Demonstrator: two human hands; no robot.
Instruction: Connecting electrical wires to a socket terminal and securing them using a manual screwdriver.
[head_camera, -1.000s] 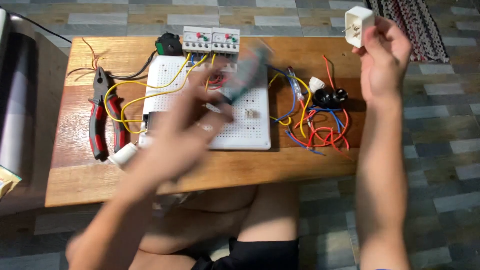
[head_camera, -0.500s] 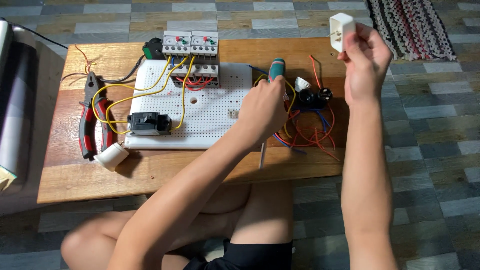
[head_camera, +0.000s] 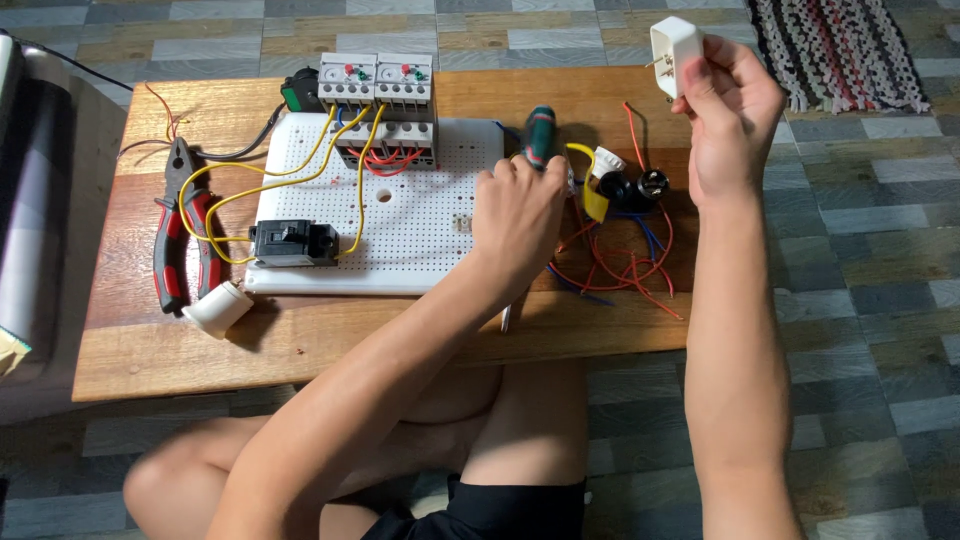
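L hand (head_camera: 520, 205) fist-grips green-handled screwdriver (head_camera: 540, 135), shaft down-left w/ tip at table edge, while R hand (head_camera: 735, 125) pinches white plastic plug housing (head_camera: 673, 52) well apart, up-right.

view: just the one head cam on my feed, so there's no second view sharing any of the scene
position: worn up on the head, sitting at the near long edge of the low wooden table (head_camera: 300, 350)
facing: steeply down and a bit forward, far edge of the table near the top of frame
distance: close, arm's reach; both forearms run up from the bottom edge, folded legs under the near edge
coverage: whole tabletop fits, all four edges, with the white perforated board (head_camera: 420, 225) about centre
surroundings: tiled floor around it, woven rug (head_camera: 840, 50) at the top right corner
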